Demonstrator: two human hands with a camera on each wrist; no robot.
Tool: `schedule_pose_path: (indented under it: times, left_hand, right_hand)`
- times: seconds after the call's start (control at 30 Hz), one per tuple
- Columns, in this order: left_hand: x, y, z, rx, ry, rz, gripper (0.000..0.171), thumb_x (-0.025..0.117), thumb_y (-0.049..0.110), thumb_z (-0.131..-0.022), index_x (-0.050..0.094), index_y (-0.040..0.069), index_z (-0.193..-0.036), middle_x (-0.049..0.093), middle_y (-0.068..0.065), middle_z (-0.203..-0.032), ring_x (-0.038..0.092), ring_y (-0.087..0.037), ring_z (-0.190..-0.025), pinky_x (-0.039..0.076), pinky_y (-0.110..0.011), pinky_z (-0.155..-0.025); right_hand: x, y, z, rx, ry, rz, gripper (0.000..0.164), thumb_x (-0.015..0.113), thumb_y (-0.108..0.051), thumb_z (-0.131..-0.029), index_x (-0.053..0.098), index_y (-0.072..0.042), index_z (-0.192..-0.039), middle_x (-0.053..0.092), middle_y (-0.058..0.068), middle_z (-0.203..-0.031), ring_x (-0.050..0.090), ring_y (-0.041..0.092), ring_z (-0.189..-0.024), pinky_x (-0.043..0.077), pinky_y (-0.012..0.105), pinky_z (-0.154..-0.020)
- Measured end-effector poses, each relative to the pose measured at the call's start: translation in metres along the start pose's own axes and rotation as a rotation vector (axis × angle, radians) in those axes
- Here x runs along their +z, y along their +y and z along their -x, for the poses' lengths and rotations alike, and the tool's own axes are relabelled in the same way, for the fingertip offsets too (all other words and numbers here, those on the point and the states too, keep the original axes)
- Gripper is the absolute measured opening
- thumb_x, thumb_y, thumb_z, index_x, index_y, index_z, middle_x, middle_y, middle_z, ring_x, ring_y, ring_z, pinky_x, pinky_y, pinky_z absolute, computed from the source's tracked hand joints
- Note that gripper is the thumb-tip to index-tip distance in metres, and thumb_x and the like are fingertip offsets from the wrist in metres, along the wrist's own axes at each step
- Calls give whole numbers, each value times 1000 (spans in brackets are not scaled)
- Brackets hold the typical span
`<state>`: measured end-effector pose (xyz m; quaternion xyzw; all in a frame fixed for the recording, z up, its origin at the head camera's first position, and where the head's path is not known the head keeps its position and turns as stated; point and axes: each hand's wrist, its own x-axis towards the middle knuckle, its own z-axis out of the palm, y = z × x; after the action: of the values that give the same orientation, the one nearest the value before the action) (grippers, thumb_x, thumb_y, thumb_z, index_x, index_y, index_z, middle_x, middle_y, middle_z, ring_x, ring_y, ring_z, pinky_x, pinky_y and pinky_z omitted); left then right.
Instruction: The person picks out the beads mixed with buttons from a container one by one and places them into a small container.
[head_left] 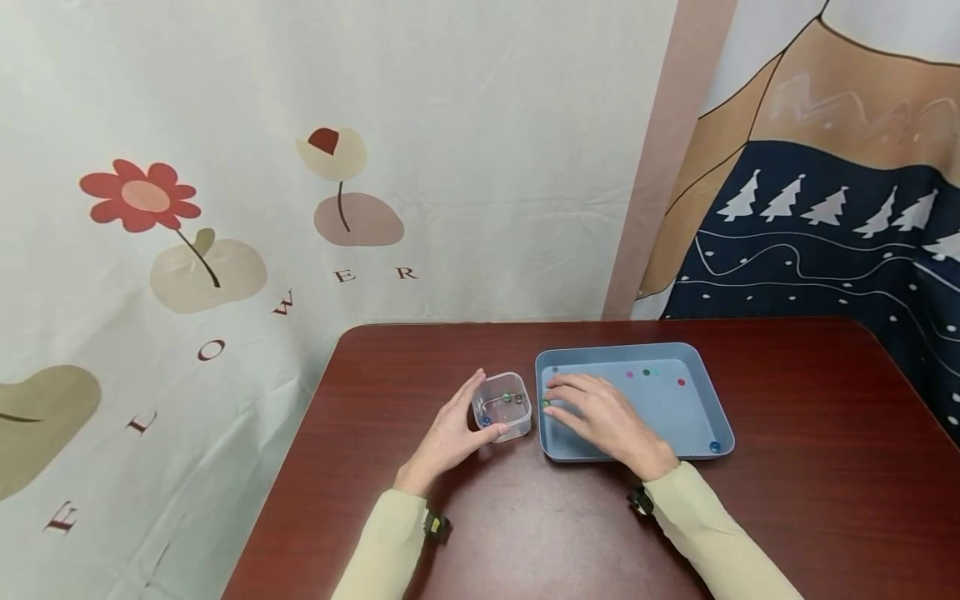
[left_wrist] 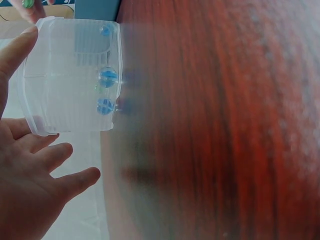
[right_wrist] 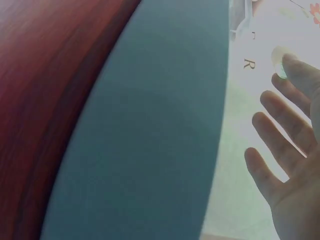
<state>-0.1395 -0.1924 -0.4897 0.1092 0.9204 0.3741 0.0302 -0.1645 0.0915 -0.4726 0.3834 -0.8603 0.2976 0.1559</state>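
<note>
My left hand point(head_left: 452, 429) holds a clear plastic box point(left_wrist: 60, 75) between thumb and fingers, the box standing on the table left of the tray. Inside the box lie several small buttons, among them a blue button point(head_left: 487, 421) and a green button point(head_left: 506, 397). My right hand point(head_left: 603, 414) is over the left side of a blue tray point(head_left: 645, 425), near the box. Its thumb and index finger pinch a small green button point(right_wrist: 282, 70), while the other fingers stay spread in the right wrist view.
Scattered in the tray are a red button point(head_left: 681, 382), a dark green button point(head_left: 647, 372), a pink button point(head_left: 629, 375) and a blue button point(head_left: 716, 447) in the near right corner. Box and tray stand on a dark red wooden table point(head_left: 795, 417). A printed curtain point(head_left: 480, 167) hangs behind.
</note>
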Motion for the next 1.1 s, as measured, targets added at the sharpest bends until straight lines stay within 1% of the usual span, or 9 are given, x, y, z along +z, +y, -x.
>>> schedule_pose_path:
  times: [0.2,0.53,0.7,0.9,1.1]
  left_hand:
    - [0,0,0,7,-2,4,95,81,44,-90,31,13,-164,28,2,-169,36,-25,-151,35,-51,-118]
    - [-1,2,1,-2,-11,14,95,81,44,-89,31,13,-164,27,1,-170,36,-27,-150,36,-53,-117]
    - [-1,2,1,-2,-12,21,96,80,45,-90,30,13,-164,27,2,-170,36,-27,-150,36,-54,-117]
    - [-1,1,1,2,-11,11,96,80,46,-89,30,11,-164,27,1,-170,36,-26,-151,36,-52,-117]
    - [0,1,1,2,-9,7,96,80,45,-90,30,11,-164,28,1,-170,36,-27,-150,36,-52,-117]
  right_hand:
    - [3,-6,-8,4,63,4,21,82,-23,-91,79,-15,-111,71,3,-125,65,23,-118,52,49,-100]
    - [9,-11,-21,3,110,-23,23,80,-22,-93,78,-13,-114,70,2,-127,64,23,-120,51,49,-100]
    - [12,-13,-27,2,111,-38,21,80,-20,-93,78,-13,-113,70,2,-127,64,24,-120,52,50,-99]
    - [15,-15,-32,23,85,-46,22,79,-21,-94,78,-12,-114,70,2,-129,63,24,-121,50,50,-102]
    - [20,-13,-36,21,77,-55,22,79,-19,-94,78,-9,-113,71,4,-126,66,25,-115,53,47,-97]
